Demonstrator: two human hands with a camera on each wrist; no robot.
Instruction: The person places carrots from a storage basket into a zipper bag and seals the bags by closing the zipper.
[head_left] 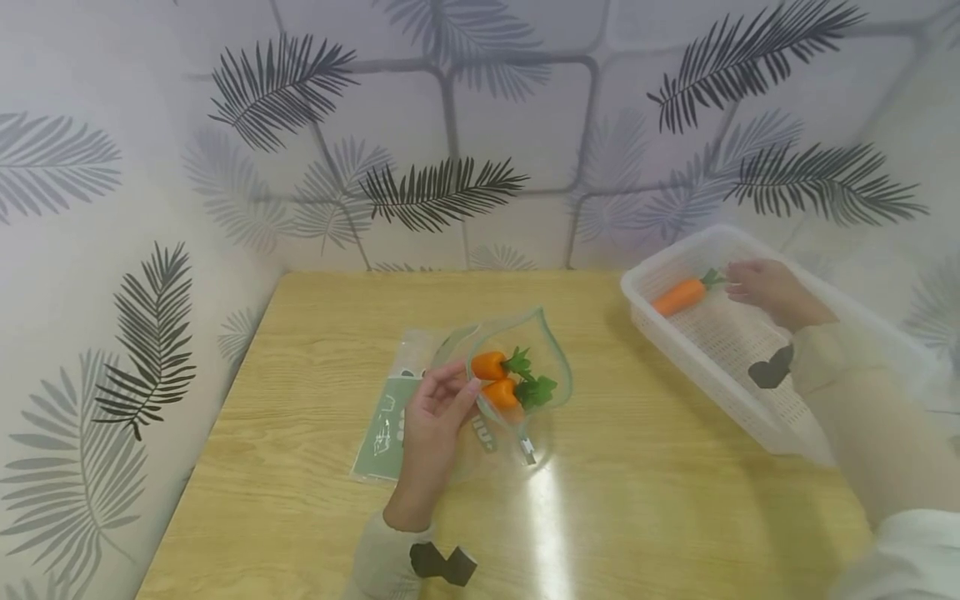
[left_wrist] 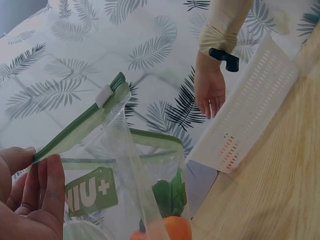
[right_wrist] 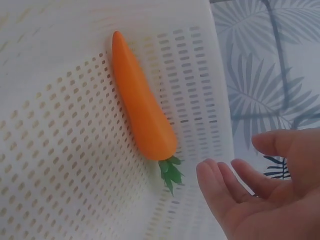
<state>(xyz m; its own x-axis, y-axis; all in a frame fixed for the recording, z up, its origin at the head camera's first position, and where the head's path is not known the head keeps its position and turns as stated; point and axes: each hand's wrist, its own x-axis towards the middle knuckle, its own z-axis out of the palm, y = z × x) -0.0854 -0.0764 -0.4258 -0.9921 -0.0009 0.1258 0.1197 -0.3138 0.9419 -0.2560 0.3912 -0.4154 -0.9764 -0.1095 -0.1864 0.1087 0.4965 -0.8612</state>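
Observation:
My left hand (head_left: 435, 425) pinches the green-edged mouth of a clear zip bag (left_wrist: 92, 191) between thumb and fingers. The bag's mouth gapes, and a white slider (left_wrist: 103, 96) sits on its zip strip. Inside it lie two toy-like orange carrots, the upper carrot (head_left: 489, 365) and the lower carrot (head_left: 501, 393), leaves toward the opening. Over the white basket (head_left: 693, 377), my right hand (head_left: 772, 292) is held with fingers slightly bent, nothing in them. Another carrot (right_wrist: 140, 107) lies in the basket, its green leaves close to the right fingertips but apart from them.
A flat green-and-clear package (head_left: 382, 433) lies on the wooden table (head_left: 300, 517), partly under the left hand and bag. Leaf-patterned wall covering (head_left: 517, 125) rises behind the table. The basket's perforated walls stand around the carrot at the right.

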